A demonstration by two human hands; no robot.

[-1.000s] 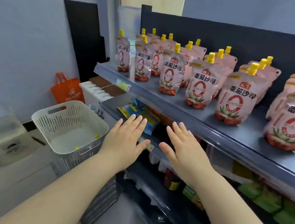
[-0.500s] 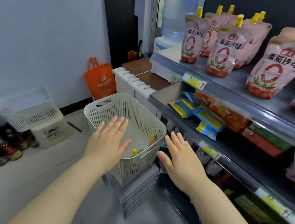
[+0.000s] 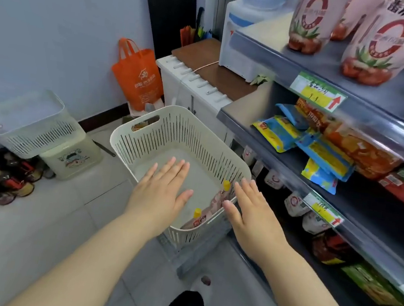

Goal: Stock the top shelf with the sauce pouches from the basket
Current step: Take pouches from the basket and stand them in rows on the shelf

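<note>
The step in hand is judged to be the reach for a fresh pick-up: both hands are held over the basket (image 3: 146,124), and nothing is carried in either. The left hand (image 3: 159,193) is spread flat above the basket's bare floor, with fingers straight. The right hand (image 3: 255,218) is likewise flat and empty, placed at the near right rim; whether the rim is touched cannot be told. The sauce pouches (image 3: 217,200) wanted by the task are seen lying against the basket's right wall, between the two hands, and are marked by yellow caps (image 3: 226,184) (two can be counted; more beneath cannot be ruled out). The top shelf (image 3: 391,96) is up to the right and is already lined with upright pouches (image 3: 379,47) of the same kind, so the task is judged to be well advanced. For the next move, fingers would have to be lowered and curled round a pouch, probably at the neck below the cap. The pouch would then have to be lifted clear of the slotted wall and stood on its base in a free place on the shelf.
</note>
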